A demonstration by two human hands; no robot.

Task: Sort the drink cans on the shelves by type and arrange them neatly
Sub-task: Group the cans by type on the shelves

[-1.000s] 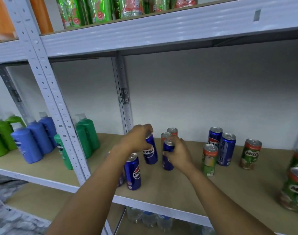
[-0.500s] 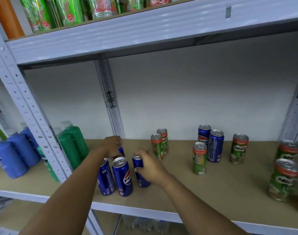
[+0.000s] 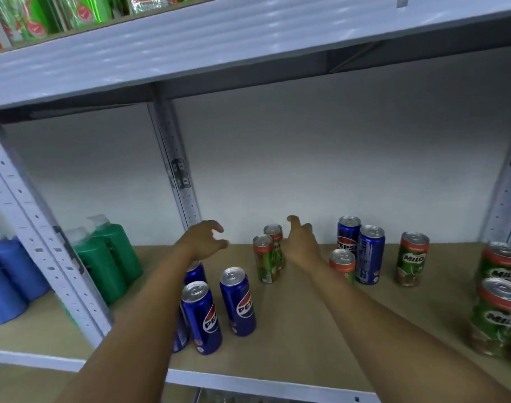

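Up above the shelf (image 3: pixel 292 338), both hands hang empty. The left hand (image 3: pixel 203 241) has a loose, half-open grip, fingers curled around nothing, over the blue Pepsi cans (image 3: pixel 238 301) clustered at front left. The right hand (image 3: pixel 302 242) is spread, thumb raised, just beside two green Milo cans (image 3: pixel 266 258) without touching them.
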